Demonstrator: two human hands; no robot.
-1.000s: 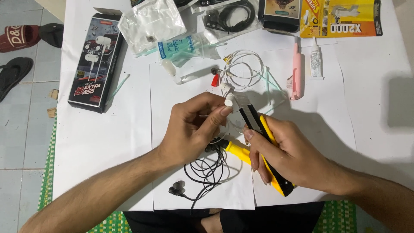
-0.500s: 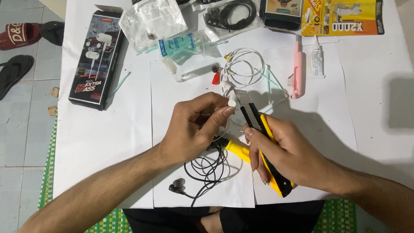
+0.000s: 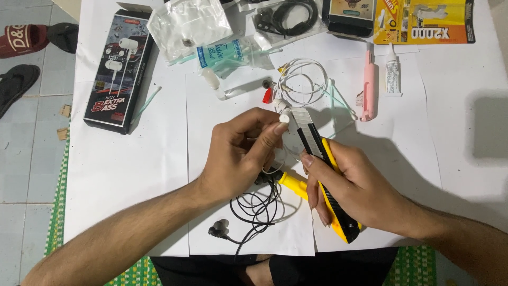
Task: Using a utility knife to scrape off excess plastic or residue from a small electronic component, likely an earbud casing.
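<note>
A tall black box (image 3: 117, 69) lies at the bench's (image 3: 455, 116) far left; a yellow blister card (image 3: 423, 21) sits at the far right, clear bags (image 3: 190, 24) between. The left hand (image 3: 238, 153) pinches a white earbud (image 3: 284, 117). The right hand (image 3: 360, 188) grips a yellow utility knife (image 3: 325, 169), blade beside the earbud. Coiled black cable (image 3: 256, 204) lies below; pink tool (image 3: 369, 87) and glue tube (image 3: 391, 77) beyond.
</note>
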